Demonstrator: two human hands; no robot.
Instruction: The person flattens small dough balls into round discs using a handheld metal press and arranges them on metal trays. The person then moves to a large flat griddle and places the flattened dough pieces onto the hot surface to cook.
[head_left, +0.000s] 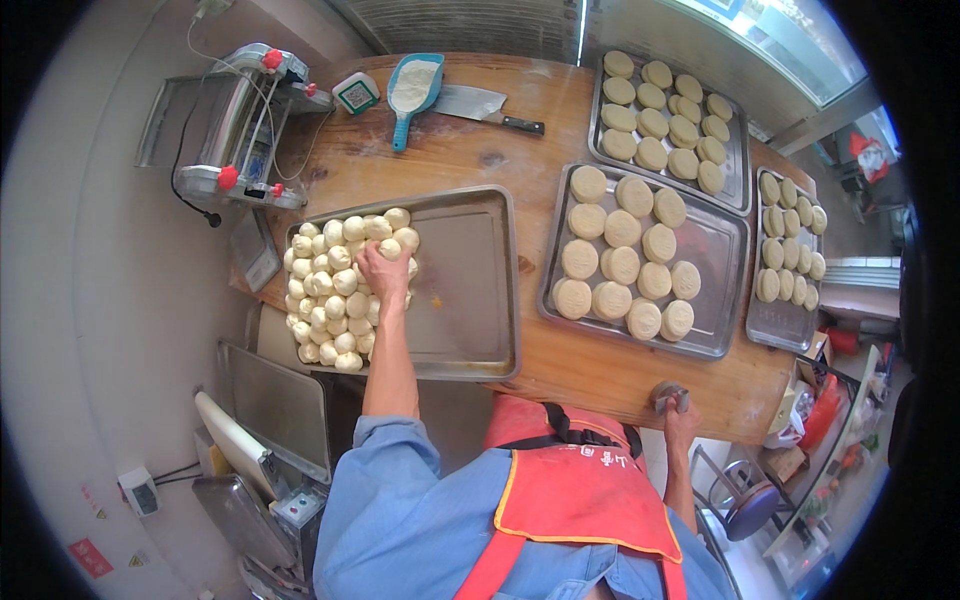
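My left hand reaches into the heap of pale dough balls in a metal baking tray. Its thumb and fingers lie around one dough ball. The balls fill the left part of that tray, some stacked on others. At the wooden table's front edge, my right hand grips a round metal mould with a raised handle. Right of centre, a second metal tray carries flat round dough cakes with stamped tops, several of them stacked.
Two more trays of cakes stand at the back right and far right. A cleaver lies beside a blue scoop of flour. A metal roller machine with red knobs occupies the back left; a stool stands below right.
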